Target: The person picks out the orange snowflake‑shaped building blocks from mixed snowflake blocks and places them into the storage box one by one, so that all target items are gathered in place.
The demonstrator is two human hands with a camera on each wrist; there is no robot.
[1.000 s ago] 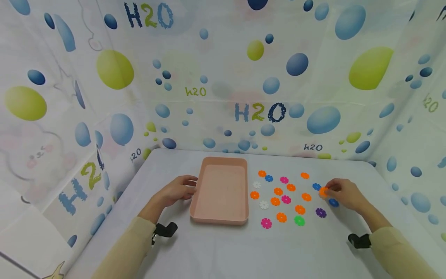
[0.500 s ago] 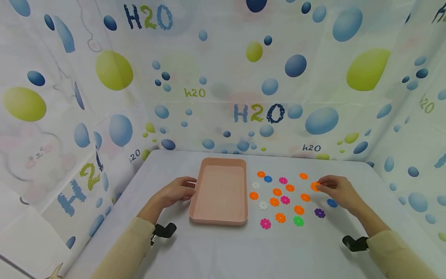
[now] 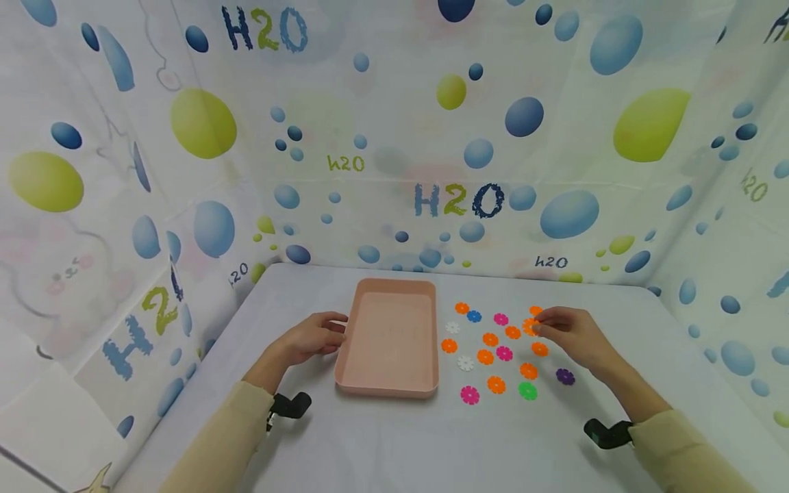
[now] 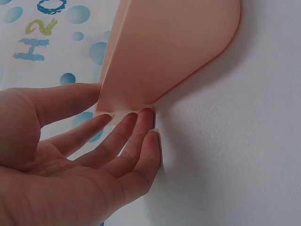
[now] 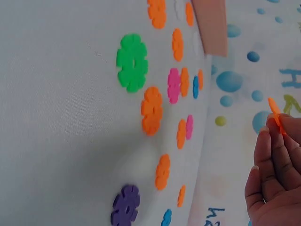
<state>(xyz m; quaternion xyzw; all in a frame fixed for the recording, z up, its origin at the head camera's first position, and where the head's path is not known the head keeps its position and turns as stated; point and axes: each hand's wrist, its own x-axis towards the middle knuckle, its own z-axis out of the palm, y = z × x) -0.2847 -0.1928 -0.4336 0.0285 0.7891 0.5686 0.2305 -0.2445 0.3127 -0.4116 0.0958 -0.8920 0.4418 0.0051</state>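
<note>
My right hand [image 3: 574, 337] pinches an orange flower-shaped plastic disc [image 3: 531, 326] between thumb and fingertips; it is seen nearly edge-on in the right wrist view. The hand is raised over the right part of a scatter of similar discs. My left hand [image 3: 313, 337] touches the left side of a shallow pink tray [image 3: 341, 385], its fingers loosely extended. In the left wrist view the fingertips [image 4: 146, 112] meet the tray's side, and the thumb lies by its edge. Nothing lies inside the tray.
Flat discs in several colours lie on the white tabletop right of the tray, among them a green disc [image 3: 527, 391], a purple disc [image 3: 565, 376] and a magenta disc [image 3: 470, 395]. A blue disc [image 5: 166, 217] shows in the right wrist view. Printed cloth [image 3: 394, 123] encloses the table.
My right hand has lifted the orange disc and carried it left, now in front of the other orange discs. The left hand stays at the tray, which has not moved.
</note>
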